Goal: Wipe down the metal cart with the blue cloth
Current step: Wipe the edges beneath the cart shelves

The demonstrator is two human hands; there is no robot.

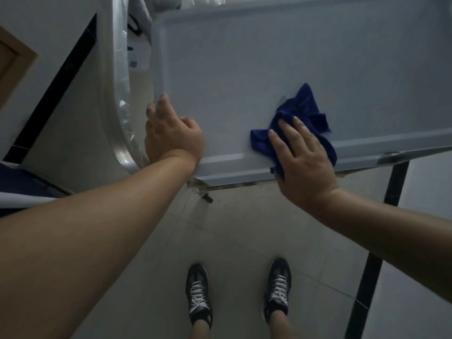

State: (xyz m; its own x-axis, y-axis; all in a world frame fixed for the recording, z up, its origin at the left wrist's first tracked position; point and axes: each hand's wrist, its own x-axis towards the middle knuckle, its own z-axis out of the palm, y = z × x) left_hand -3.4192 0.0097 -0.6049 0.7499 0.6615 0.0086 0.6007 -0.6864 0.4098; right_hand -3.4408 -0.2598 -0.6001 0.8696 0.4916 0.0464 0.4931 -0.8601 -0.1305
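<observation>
Head view, looking down. The cart [269,57] top is a flat grey metal tray with a raised rim, filling the far and right part of the view. The blue cloth [305,108] lies bunched at the near edge of the tray, right of centre, with part of it draped over the near rim. The right hand [303,162] lies flat on the cloth, fingers straight and spread, pressing it to the metal. Its thumb is down at the rim; I cannot tell if it hooks under. The left hand [168,133] is at the near left corner, fingers curled over the left rim, clamped on the cart, likely to steady it. One black leg [393,187] shows under the right side. A plastic-wrapped thing [122,69] stands just beside the cart on the left. Shoes [199,294] stand on the tiled floor [232,228], near.

Step, by my read: wiping along the near edge. How much of the tray is already done I can't judge in this dim light.

Risks:
- The cloth sits half off the rim under a flat palm only, so a stroke toward the near side could drag it off onto the floor.
- A bunched cloth gives patchy contact, so streaks get missed.
- A hard push toward the far side could shift the cart (no wheels visible, can't rule them out) into the plastic-wrapped thing if the left hand slips off the rim.
</observation>
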